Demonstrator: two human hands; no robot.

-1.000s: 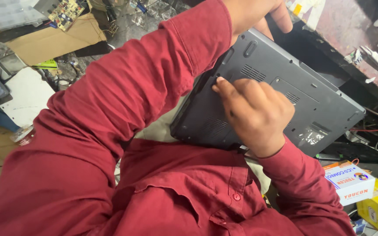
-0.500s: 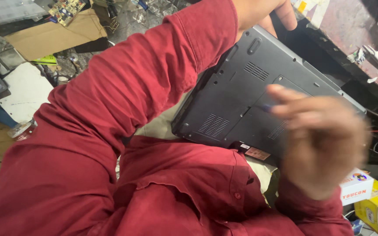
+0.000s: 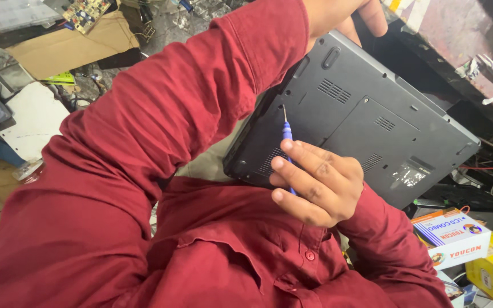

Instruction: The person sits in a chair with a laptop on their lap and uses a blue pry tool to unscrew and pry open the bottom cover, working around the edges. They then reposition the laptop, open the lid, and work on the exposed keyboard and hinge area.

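While the laptop rests bottom-up against the lap, its base cover in place, the left hand grips its far edge. The right hand pinches a blue screwdriver, tip at a screw hole.

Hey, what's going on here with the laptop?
A person in a red shirt has a dark grey laptop turned underside up, resting against their lap. The left hand grips its far top edge, partly out of view. The right hand holds a small blue-handled screwdriver, its thin tip pointing up near the laptop's base panel beside a vent. Small cardboard boxes sit at the lower right.
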